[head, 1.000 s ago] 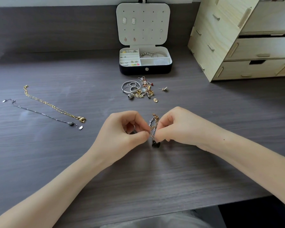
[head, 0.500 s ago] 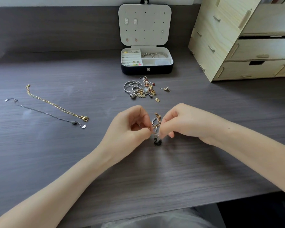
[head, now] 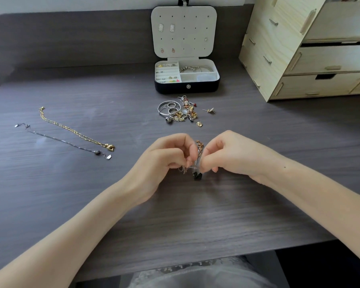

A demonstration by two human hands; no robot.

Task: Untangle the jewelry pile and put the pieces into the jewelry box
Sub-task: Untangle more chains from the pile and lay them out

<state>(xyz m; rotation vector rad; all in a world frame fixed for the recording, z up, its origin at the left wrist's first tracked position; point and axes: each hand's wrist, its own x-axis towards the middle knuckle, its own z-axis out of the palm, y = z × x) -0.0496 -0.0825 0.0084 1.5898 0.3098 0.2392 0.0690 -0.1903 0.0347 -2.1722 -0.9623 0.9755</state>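
Your left hand (head: 168, 161) and right hand (head: 231, 154) both pinch a tangled chain (head: 199, 154) — near you, with the jewelry pile (head: 180, 111) and open jewelry box (head: 186, 76) farther off.

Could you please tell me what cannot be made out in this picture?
Head view:
How the chains are knotted: hidden by the left hand and right hand pinching them.
In the box, the small pieces: too small to identify.
The drawer unit: cut off by the right edge.
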